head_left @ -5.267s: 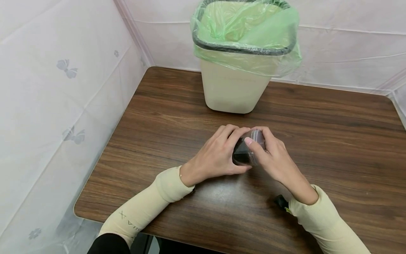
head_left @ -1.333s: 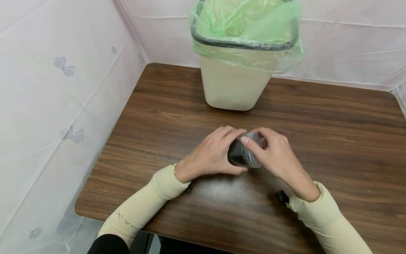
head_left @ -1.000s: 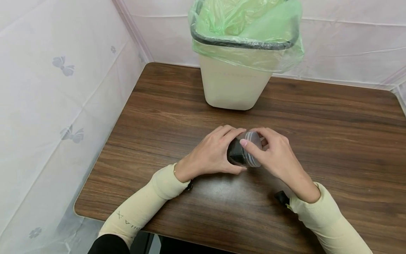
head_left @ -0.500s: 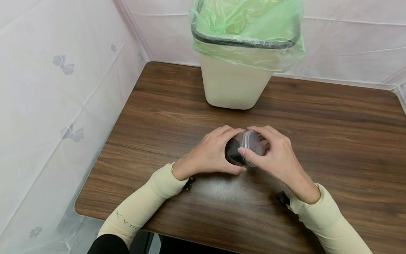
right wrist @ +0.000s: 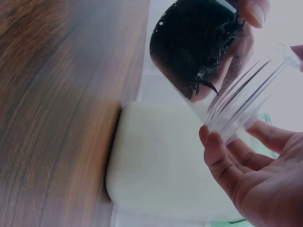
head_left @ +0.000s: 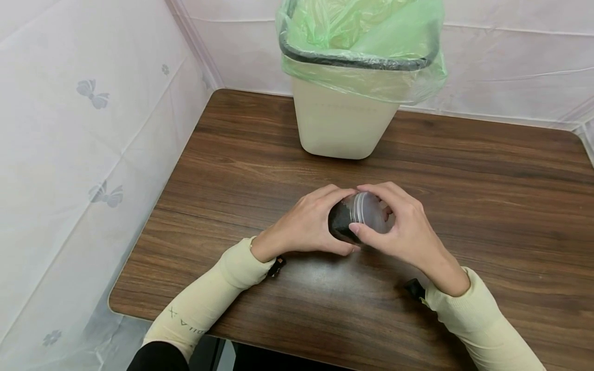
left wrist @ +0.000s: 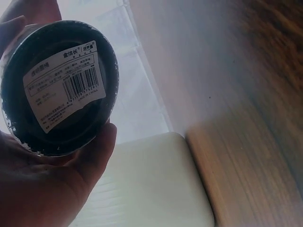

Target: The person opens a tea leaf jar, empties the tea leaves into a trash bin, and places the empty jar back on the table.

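My left hand (head_left: 308, 221) grips a clear plastic jar (head_left: 341, 221) by its body, above the table and tilted on its side. Dark, shredded-looking stuff fills much of it, as the jar (right wrist: 194, 45) in the right wrist view shows; I cannot tell what it is. In the left wrist view, a white barcode label (left wrist: 66, 85) sticks to the jar's base. A clear ridged lid (head_left: 373, 211) caps the end facing right. My right hand (head_left: 408, 226) holds this lid with thumb and fingers around its rim. Whether the lid is loose cannot be seen.
Beyond the hands, a cream bin (head_left: 345, 123) stands on the brown wooden table (head_left: 241, 170), lined with a green plastic bag (head_left: 371, 31). White sheeting (head_left: 116, 103) hangs along the left and back edges.
The right hand's fingers have shifted round the lid, its thumb now lower and the fingers further over the rim. The jar has moved slightly left. The left hand keeps its grip.
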Demonstrator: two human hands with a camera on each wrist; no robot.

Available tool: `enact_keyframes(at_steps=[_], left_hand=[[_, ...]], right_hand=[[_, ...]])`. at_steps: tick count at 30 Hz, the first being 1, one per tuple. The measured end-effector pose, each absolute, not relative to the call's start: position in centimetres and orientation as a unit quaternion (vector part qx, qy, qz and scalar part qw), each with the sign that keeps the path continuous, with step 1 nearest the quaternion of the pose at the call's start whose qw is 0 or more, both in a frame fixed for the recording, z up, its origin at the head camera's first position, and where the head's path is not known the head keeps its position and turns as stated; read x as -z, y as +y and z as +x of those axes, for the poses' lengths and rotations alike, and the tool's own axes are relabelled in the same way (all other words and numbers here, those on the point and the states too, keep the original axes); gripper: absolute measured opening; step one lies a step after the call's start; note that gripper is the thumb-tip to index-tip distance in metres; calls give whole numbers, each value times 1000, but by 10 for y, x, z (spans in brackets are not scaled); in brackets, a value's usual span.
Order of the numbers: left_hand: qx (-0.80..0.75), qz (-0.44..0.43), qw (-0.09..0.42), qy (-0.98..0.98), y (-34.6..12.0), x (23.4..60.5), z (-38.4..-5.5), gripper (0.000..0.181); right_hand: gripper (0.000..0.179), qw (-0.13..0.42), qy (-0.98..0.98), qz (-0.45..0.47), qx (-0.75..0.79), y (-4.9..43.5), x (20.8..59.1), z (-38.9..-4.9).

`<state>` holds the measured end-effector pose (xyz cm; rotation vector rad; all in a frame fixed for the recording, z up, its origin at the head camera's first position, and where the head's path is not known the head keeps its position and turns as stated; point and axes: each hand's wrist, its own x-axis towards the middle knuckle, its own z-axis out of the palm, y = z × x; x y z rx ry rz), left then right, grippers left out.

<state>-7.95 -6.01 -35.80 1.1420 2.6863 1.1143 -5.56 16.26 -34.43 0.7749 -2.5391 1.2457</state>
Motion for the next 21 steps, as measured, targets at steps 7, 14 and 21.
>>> enact_keyframes(at_steps=[7, 14, 21], left_hand=[[-355, 368, 10, 859, -60, 358, -79, 90], [-352, 373, -5, 858, -60, 360, -79, 89], [-347, 374, -9, 860, -60, 360, -78, 90]], right_hand=[[59, 106, -857, 272, -424, 163, 345, -56], [60, 95, -858, 270, -427, 162, 345, -55], [60, 81, -858, 264, -433, 162, 344, -54]])
